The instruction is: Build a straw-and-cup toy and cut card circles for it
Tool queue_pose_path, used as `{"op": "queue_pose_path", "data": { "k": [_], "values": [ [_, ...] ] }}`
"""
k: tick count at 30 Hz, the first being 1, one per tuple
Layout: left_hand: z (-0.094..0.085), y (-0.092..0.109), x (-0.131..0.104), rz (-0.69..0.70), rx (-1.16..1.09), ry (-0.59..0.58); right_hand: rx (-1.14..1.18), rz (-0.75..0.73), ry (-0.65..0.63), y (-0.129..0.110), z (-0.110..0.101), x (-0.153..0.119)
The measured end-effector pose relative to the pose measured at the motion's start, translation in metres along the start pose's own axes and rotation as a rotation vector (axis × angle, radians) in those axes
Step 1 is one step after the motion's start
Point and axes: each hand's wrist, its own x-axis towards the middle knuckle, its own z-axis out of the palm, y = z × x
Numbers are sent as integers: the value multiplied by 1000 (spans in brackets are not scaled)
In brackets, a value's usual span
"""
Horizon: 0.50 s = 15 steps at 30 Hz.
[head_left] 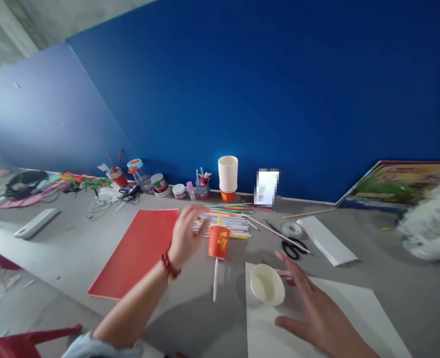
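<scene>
A red paper cup with yellow print sits in the middle of the table, and a pale straw sticks out from its lower end. Just left of that cup is my left hand, slightly blurred, its fingers loosely apart with nothing seen in them. A white paper cup, its mouth toward me, rests on a sheet of white paper. My right hand is spread beside it, thumb and fingers apart; whether a fingertip touches the cup is hard to see. Behind the red cup lie many straws.
A stack of paper cups stands against the blue wall. Red paper lies at left. Black scissors, a tape roll and a folded white strip lie at right. A plastic bag occupies the far right.
</scene>
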Motion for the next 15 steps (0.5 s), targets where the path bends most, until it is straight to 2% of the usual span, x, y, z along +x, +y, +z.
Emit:
{"op": "queue_pose_path", "data": {
  "k": [3,6,8,11,15],
  "values": [
    [7,-43,68,-53,175,-5,50,11,49,-1,-12,-1],
    [30,-65,116,-87,277,-53,32,44,85,-4,-19,1],
    [46,-69,132,-114,332,-82,1,44,108,-5,-22,1],
    [63,-68,140,-150,381,-97,-23,44,137,-3,-25,-4],
    [66,-64,146,-193,377,-68,-7,77,165,1,-30,-13]
  ]
}}
